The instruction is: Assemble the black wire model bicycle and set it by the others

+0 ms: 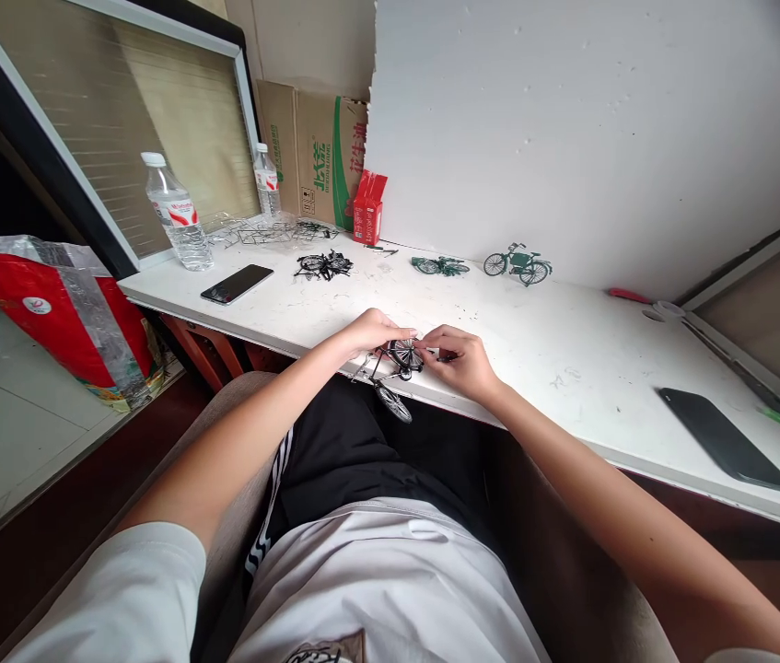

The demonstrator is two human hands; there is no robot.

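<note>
A small black model bicycle (394, 403) is held at the front edge of the white table, one of its spoked wheels hanging past the edge above my lap. My left hand (374, 331) is closed on the bicycle near its upper wheel, thumb and fingers pinching from the left. From the right, my right hand (459, 362) pinches at the same wheel's rim with bent fingers. Whether a tiny part sits between those right fingertips is too small to tell.
Behind lie a pile of black model bicycle parts (324, 266), a flat green model bicycle (440, 266) and an upright green one (519, 265). Phones (238, 284) (725, 437) flank the table. Water bottles (179, 216) (267, 184), a red box (368, 210) and a carton (310, 147) stand behind left.
</note>
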